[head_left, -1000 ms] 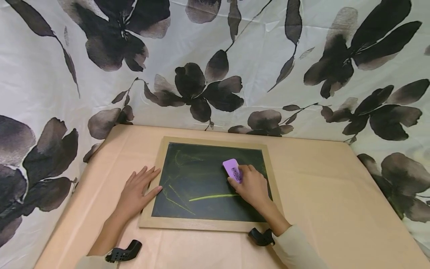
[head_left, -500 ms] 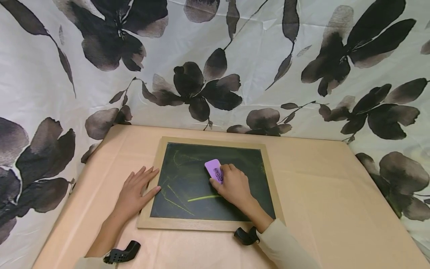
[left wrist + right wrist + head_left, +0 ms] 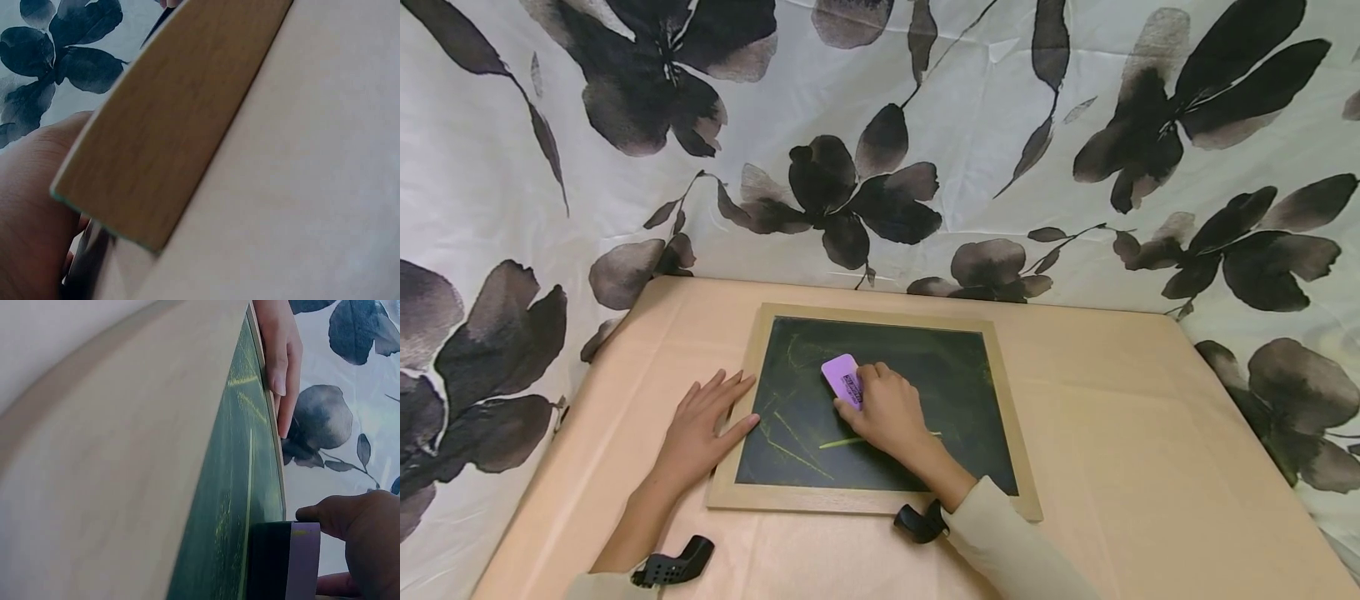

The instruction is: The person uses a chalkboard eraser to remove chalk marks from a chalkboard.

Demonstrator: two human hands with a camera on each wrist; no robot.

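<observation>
The right hand (image 3: pixel 886 408) is partly closed, pinching a purple eraser (image 3: pixel 838 372) between thumb and fingers; the eraser looks light and unlikely to break, a firm block with 2 layers, purple on top and dark beneath, the dark layer probably soft felt; dry and matt by its look, it should not slip much, though chalk dust could make it slicker. The best hold is likely by its 2 long sides, where thumb and fingers can press towards each other with the dark face left flat.

The eraser lies at the right hand's fingertips, its free end jutting ahead and to the left, its dark face down on the chalkboard (image 3: pixel 955 375); a yellow chalk line (image 3: pixel 835 444) passes beneath that hand, showing on both sides of it. The left hand (image 3: pixel 696 429), fingers straight and spread, grips nothing; its fingertips touch the wooden frame (image 3: pixel 730 492) just to its right; the desk (image 3: pixel 1120 433) lies beneath.
</observation>
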